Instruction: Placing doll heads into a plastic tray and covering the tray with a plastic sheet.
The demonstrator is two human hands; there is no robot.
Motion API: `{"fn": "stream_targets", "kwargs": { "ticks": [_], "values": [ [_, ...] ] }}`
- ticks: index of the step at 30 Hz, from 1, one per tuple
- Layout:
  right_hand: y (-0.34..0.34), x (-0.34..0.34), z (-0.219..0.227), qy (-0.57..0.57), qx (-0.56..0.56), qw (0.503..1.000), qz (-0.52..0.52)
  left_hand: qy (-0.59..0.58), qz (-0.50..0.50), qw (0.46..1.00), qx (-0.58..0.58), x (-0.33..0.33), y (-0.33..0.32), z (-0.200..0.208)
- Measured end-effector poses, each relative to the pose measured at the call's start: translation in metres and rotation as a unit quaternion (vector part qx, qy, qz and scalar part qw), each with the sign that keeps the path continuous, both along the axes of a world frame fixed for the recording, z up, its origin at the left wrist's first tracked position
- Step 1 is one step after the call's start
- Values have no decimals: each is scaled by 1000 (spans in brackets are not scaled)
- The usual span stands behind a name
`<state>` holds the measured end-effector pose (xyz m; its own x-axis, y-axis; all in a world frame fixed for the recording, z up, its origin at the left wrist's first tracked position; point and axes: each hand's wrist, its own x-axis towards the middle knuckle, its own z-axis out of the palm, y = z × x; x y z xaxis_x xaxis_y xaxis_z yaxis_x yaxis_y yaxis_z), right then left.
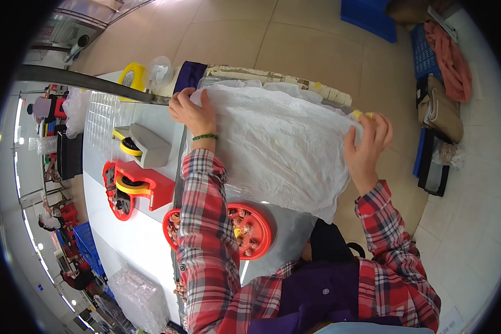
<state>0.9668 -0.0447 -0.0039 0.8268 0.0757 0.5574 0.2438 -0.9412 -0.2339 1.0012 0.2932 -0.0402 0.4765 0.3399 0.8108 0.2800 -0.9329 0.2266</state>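
A thin, crinkled white sheet [278, 145], like tissue paper or soft film, is spread out in front of me. My left hand [196, 114] is closed on its far left corner, thumb on top. At the right edge, my right hand [368, 142] pinches the sheet between thumb and curled fingers; small yellow bits show by those fingertips. Beneath the sheet lies a stack of clear plastic [337, 106], mostly covered. Nearer to me, a red round tray [266, 231] holds small brown-and-red pieces, and my left forearm hides part of it.
Left of my arm stand a red tape dispenser [161, 186] and a grey tape dispenser [153, 146]. Yellow tape rolls [132, 76] sit beyond a metal bar [89, 82]. Wrapped clear boxes [136, 295] are at lower left. Blue crates [367, 19] and bags [442, 111] line the floor at right.
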Motion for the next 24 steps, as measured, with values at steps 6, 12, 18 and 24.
{"fn": "stream_targets", "kwargs": {
  "ticks": [6, 12, 18, 24],
  "values": [
    [22, -23, -9, 103, 110, 932, 330, 195, -270, 934, -131, -22, -40, 6],
    [25, -23, -13, 227, -30, 957, 178, 358, -191, 912, -67, -26, -29, -3],
    [24, -23, -20, 258, -62, 950, 166, 390, -153, 905, -71, -23, -22, -3],
    [20, -41, 3, 202, -43, 962, 176, 383, -182, 904, -49, -65, -26, 11]
  ]
}}
